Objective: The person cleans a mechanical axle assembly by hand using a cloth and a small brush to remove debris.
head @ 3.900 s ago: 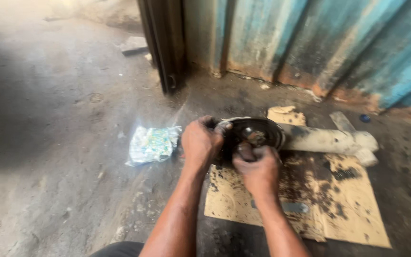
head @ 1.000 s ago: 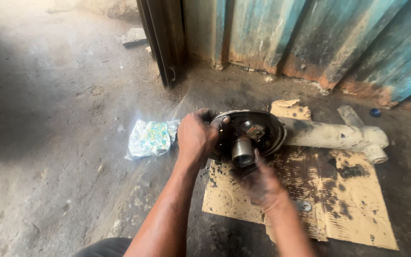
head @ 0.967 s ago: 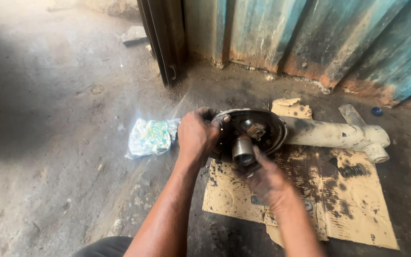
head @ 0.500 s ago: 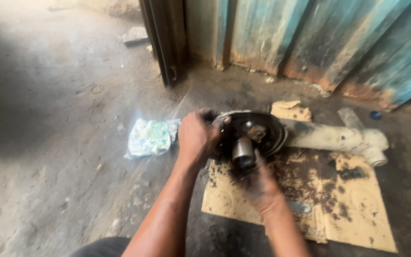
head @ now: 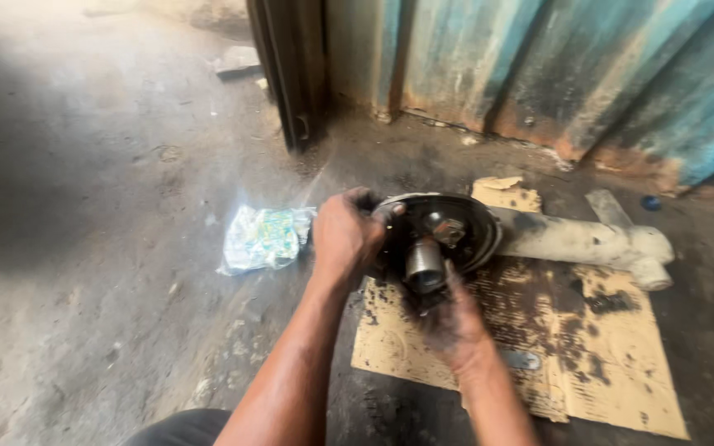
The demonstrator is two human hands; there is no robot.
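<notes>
Head view: left hand [head: 347, 238] clamped on the rim of the greasy brake drum [head: 444, 231], lying on stained cardboard [head: 588, 355]. Right hand [head: 454, 324] blurred below the hub; grip unclear. Oily surfaces could make fingers slip.

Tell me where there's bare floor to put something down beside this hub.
Bare concrete floor left of the plastic packet. Far right end of the cardboard is open too. Crowded around the round hub, where the left hand and right hand work.
</notes>
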